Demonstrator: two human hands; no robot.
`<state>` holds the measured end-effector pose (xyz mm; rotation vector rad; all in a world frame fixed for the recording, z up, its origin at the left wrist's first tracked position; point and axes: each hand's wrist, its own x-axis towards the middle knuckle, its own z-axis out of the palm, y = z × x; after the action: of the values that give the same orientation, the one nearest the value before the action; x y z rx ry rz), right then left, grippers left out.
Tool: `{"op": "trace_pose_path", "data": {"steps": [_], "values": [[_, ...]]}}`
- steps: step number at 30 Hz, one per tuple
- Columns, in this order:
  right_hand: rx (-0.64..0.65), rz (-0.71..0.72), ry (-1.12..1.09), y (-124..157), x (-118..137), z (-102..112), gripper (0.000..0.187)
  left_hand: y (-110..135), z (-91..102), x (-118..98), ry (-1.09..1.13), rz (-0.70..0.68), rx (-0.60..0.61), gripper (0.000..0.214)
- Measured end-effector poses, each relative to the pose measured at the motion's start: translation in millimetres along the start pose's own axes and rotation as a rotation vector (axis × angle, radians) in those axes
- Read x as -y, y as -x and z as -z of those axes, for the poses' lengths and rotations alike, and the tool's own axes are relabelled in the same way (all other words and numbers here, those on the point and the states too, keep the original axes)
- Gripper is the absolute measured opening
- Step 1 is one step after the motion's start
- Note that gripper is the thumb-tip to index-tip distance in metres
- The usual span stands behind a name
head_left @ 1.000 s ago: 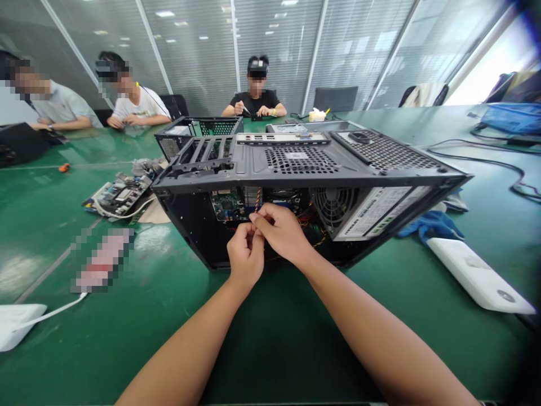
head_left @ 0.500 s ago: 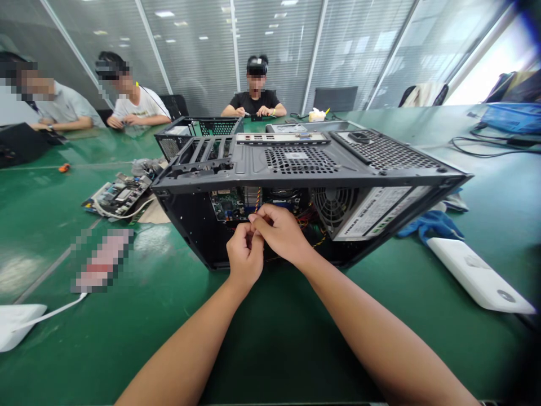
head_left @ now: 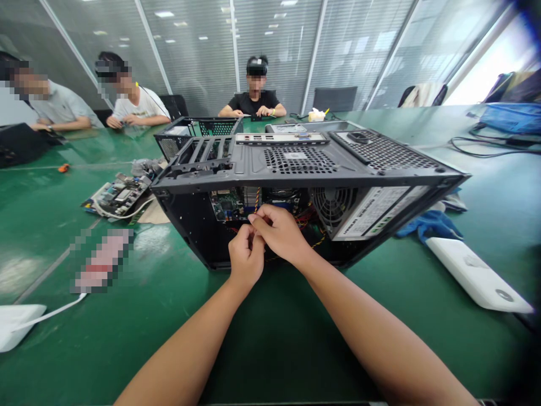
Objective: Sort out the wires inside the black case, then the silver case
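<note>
A black computer case [head_left: 287, 179] lies on the table with its open side towards me. From inside it, a twisted yellow, orange and black cable [head_left: 257, 198] runs down into my fingers. My left hand [head_left: 245, 255] and my right hand [head_left: 281, 232] meet at the case's opening, both pinched closed on the cable. Its end is hidden by my fingers. Behind my hands is the motherboard [head_left: 228, 206]. On the right of the opening sits the power supply [head_left: 359, 211] with its fan, and more wires lie loose below it.
On the left are a bare circuit board [head_left: 122, 194], a blurred-out phone [head_left: 103, 260] and a white charger [head_left: 19, 327]. To the right lie a blue glove [head_left: 431, 224] and a white power bank [head_left: 479, 273]. Another case [head_left: 198, 127] stands behind. Several people sit across the table.
My left hand has shifted very slightly right. Both hands stay pinched at the same spot on the cable, and the case looks unmoved.
</note>
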<state>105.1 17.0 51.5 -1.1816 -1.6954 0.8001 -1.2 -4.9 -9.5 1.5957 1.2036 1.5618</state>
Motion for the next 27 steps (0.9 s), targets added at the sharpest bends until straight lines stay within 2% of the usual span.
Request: {"op": "trace_pose_path", "data": {"steps": [5, 10, 27], "values": [[0.010, -0.037, -0.020, -0.1, -0.9, -0.6, 0.025, 3.1, -3.0, 3.1, 0.011, 0.015, 0.036, 0.027], [-0.003, -0.016, 0.012, -1.5, -2.2, -0.6, 0.025, 4.5, -4.3, 5.0, -0.003, -0.016, 0.085, 0.024], [0.002, -0.018, 0.002, 0.2, 2.3, 0.4, 0.027, 5.0, -2.2, 2.8, 0.071, 0.006, -0.001, 0.013]]}}
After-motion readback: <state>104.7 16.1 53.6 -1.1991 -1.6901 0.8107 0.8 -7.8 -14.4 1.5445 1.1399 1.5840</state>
